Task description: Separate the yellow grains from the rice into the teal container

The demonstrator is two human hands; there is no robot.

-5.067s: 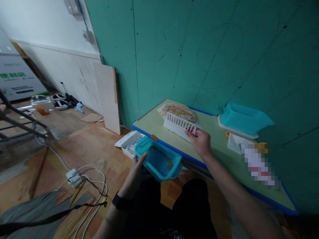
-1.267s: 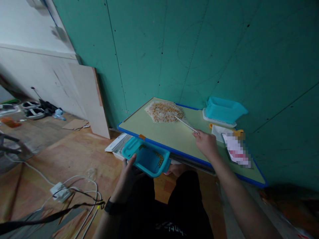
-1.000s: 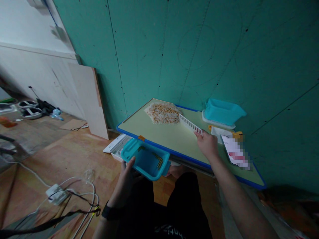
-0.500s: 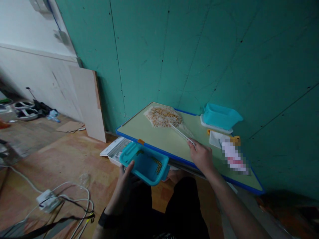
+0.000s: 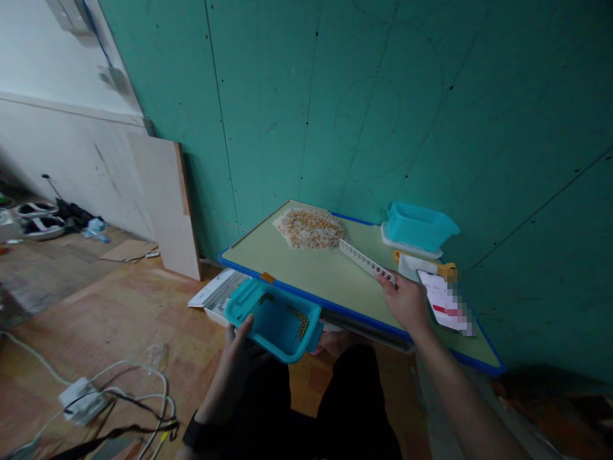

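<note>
The left hand (image 5: 239,348) is wrapped around the near side of a teal plastic tub (image 5: 268,316), with the thumb on the rim. It holds the tub in the air just below the front edge of the pale green table with a blue rim (image 5: 306,278), near the front left corner. A small clump of yellow beans (image 5: 301,324) lies inside the tub by its right wall. The right hand (image 5: 407,300) pinches one end of a long white plastic slat with slots (image 5: 365,260) between thumb and fingers. The slat lies across the middle of the table. Its far end is just beside a flat pile of yellow beans and white grains (image 5: 309,228) at the back left corner; I cannot tell if they touch. I think the slat works best with its long edge flat on the table, so nothing slips under it, and with a slow pull. The tub does best held level, with its rim snug under the table edge, so beans do not bounce to the floor. Now the count: two hands, one slat, one pile and two teal tubs. The second teal tub (image 5: 417,225) sits on a white tray (image 5: 400,241) at the back right. The beans are too small and too many to count.
</note>
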